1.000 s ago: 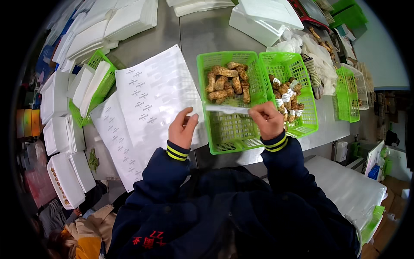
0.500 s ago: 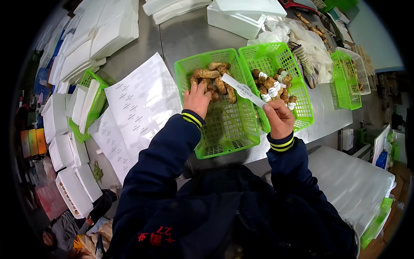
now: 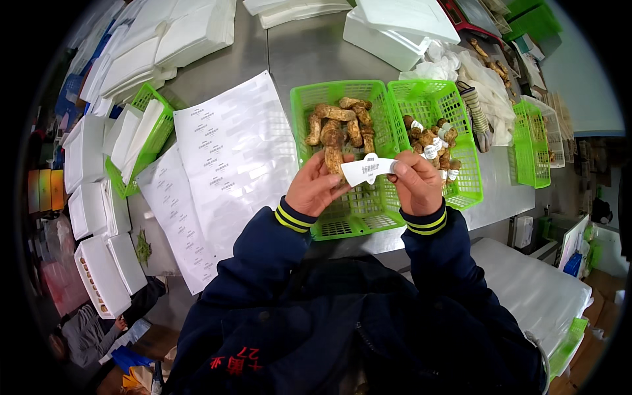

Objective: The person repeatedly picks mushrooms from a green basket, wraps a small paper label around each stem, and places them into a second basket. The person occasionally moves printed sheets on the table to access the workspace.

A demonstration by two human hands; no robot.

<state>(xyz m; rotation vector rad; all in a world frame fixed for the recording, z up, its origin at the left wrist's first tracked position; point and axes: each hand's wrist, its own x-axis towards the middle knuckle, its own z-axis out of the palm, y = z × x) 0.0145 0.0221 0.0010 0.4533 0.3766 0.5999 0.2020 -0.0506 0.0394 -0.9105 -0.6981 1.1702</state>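
My left hand [image 3: 313,187] is closed on the stem of a brown mushroom [image 3: 333,141], its cap pointing away from me. Between the thumb and fingers of my right hand [image 3: 420,185] is a white paper label [image 3: 370,170] with a wide middle. The label's left end lies against the mushroom's stem. Both hands are over the near part of a green plastic basket [image 3: 388,228]. More thick-stemmed brown mushrooms [image 3: 315,125] lie at its far end. A second green basket [image 3: 428,88], right beside it, contains several mushrooms wrapped with white labels [image 3: 431,151].
Left of the baskets, printed label sheets [image 3: 237,145] cover the steel table [image 3: 283,56]. White foam boxes [image 3: 385,39] stand at the back, with stacked white foam trays [image 3: 194,39] at the far left. A striped glove [image 3: 475,108] lies right of the baskets.
My left hand has taken a mushroom from the pile and lifted it toward me. My right hand has brought the label down and left, against its stem. The view has shifted slightly.
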